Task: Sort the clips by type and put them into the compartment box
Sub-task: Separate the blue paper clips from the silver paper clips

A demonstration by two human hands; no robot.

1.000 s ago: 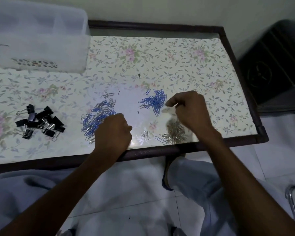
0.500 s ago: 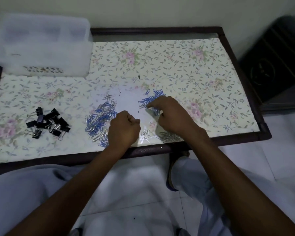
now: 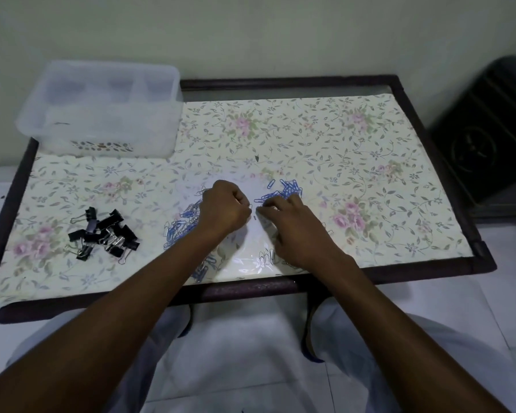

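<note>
From left: translucent plastic compartment box (image 3: 102,114) far-left on the floral bench (image 3: 370,162), glossy black binder clips (image 3: 103,234) heaped, thin blue wire paper clips (image 3: 179,226) beside my curled left hand (image 3: 224,210), contents unclear; my right hand (image 3: 292,225) fingers spread flat, should rake gently, as such wire tangles.

One head-worn wide view, looking forward and down from a seated person.

The camera sits above the near edge of the surface (image 3: 370,180) and tilts toward it, close enough that both forearms run up from the bottom corners to the hands, left (image 3: 224,213) and right (image 3: 295,231), near mid-frame. The whole surface fits in view, its edges bowed by the wide lens. Beyond its far edge rises the wall (image 3: 251,34); below its near edge show the lap and the floor (image 3: 489,293). No second view shares this scene.
</note>
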